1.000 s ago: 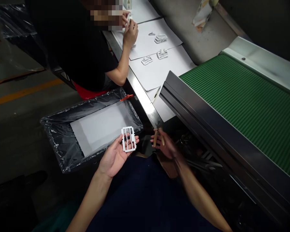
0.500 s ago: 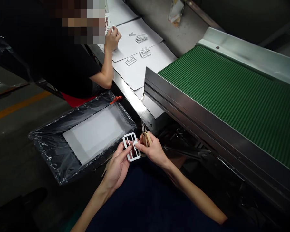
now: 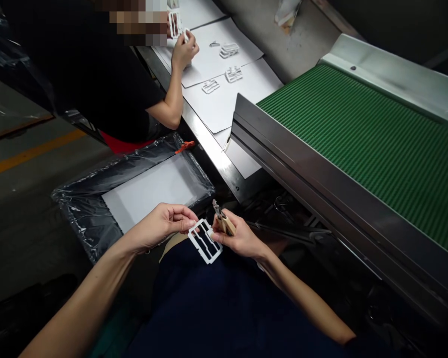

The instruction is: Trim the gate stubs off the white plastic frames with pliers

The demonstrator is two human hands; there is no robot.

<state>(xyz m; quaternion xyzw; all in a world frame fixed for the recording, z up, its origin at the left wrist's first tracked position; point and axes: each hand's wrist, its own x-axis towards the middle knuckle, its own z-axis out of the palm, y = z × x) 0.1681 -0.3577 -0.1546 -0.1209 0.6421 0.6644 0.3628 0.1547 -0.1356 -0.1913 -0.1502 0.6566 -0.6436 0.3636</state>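
Observation:
My left hand [image 3: 173, 223] pinches the upper corner of a white plastic frame [image 3: 198, 248] with slotted openings and thin bars. The frame hangs tilted in front of my dark blue clothing. My right hand [image 3: 242, 236] is closed round a pair of nippers [image 3: 226, 222] with tan handles, its metal jaws pointing up and away from me. The thumb of that hand rests at the frame's right edge, so both hands touch the frame. The right fingers behind the handles are partly hidden.
A bin lined with black plastic [image 3: 78, 201] holds a white sheet [image 3: 149, 191] at left. A green ribbed conveyor [image 3: 351, 139] with a metal side wall stands right. Several white parts [image 3: 233, 74] lie on the paper-covered bench, where a co-worker's hand [image 3: 184, 49] holds a similar piece.
My left hand has shifted from the frame's lower left side to its upper corner. The frame has turned and moved slightly lower; the nippers tilt more to the left. The view has shifted somewhat.

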